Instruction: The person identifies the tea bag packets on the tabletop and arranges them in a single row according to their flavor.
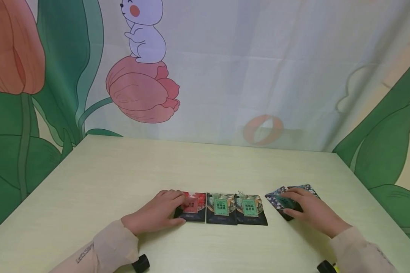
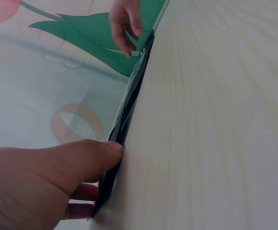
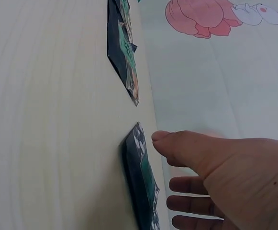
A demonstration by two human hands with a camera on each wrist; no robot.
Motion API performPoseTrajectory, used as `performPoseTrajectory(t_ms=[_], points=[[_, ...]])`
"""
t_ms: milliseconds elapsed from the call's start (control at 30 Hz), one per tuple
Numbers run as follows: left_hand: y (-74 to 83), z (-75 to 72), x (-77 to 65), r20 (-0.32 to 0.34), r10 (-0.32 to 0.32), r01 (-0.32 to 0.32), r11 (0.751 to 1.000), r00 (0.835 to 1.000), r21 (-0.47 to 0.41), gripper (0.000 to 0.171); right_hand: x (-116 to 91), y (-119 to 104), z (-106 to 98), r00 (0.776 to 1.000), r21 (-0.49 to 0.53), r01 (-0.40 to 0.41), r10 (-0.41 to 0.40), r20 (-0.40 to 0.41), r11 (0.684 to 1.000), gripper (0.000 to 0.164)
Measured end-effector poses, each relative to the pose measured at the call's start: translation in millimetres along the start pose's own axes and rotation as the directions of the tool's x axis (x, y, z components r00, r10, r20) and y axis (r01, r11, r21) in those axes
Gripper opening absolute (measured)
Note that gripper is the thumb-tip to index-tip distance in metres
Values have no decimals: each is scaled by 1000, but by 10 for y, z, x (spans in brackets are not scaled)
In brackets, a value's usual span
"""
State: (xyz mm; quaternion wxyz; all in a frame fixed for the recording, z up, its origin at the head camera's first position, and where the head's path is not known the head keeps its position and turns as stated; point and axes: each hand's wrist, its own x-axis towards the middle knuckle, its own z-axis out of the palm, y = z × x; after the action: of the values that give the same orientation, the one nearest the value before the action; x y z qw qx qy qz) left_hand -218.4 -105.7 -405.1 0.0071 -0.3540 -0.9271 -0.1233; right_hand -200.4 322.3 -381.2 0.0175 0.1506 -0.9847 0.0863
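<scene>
My left hand grips the left end of a flat packet with a red top and dark lower band. In the left wrist view the thumb lies on the packet's near edge, the fingers at its far side. Two packets with green labels continue the row to the right, the last one slightly tilted. My right hand hovers over dark packets with a white floral pattern, which lie askew and overlapping. Its thumb and fingers are loosely spread, apart from the packet in the right wrist view.
The packets lie on a pale wood-grain table. A curtain printed with tulips and a white animal hangs behind its far edge. Black wrist devices sit beneath both cuffs near the front.
</scene>
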Motion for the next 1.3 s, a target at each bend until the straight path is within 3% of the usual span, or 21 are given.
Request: performPoseTrajectory(t_ms=[467, 933, 1300], points=[[8, -14, 6, 16, -25, 25, 1000, 1000, -7, 44, -35, 64, 45, 999, 10, 37, -37, -12, 999, 50], [11, -14, 0, 3, -12, 12, 1000, 1000, -1, 44, -6, 63, 73, 997, -14, 45, -44, 70, 999, 53], [11, -11, 3, 7, -11, 11, 1000, 1000, -3, 43, 9, 18, 86, 998, -40, 59, -59, 10, 997, 49]])
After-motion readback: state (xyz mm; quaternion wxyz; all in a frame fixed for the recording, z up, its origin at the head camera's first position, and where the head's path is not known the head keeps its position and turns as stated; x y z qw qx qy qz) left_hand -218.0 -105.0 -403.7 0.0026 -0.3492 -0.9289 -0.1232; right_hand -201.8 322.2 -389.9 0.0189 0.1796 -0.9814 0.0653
